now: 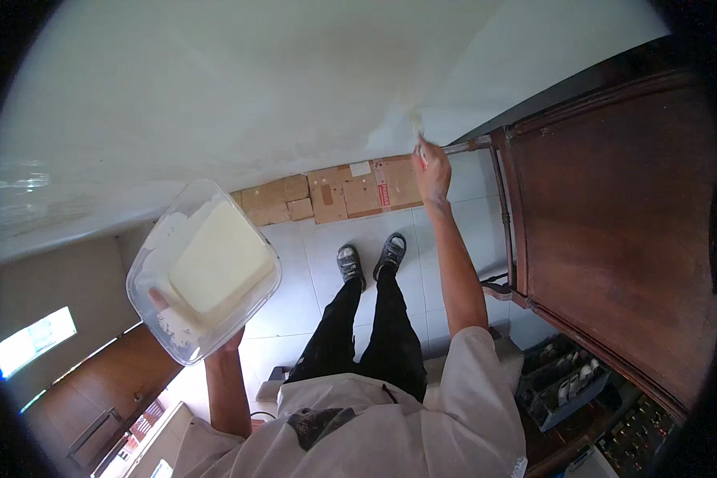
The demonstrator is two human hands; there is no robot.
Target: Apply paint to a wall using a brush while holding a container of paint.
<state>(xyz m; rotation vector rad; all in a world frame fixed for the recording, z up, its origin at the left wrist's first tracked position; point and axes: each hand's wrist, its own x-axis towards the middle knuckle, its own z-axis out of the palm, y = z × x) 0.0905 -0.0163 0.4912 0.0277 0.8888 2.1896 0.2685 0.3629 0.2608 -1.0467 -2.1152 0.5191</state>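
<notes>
My left hand (234, 342) holds a clear plastic tub (173, 218) from below, and a finger shows through its wall. Cream-coloured paint (221, 263) fills part of the tub, with pale smears up the inside. My right hand (434, 173) grips a small paintbrush (417, 124) with a partly red handle. Its bristles, slightly blurred, appear to touch the off-white wall (263, 89). Around the brush the wall is unevenly toned, with a lighter patch (388, 128) just left of the bristles.
Flattened cardboard (358, 191) lies along the wall's foot on the tiled floor (293, 257). A dark wooden piece of furniture (615, 221) stands close on my right. Below it sits a grey divided bin (573, 388). A brown door-like panel (104, 394) is at lower left.
</notes>
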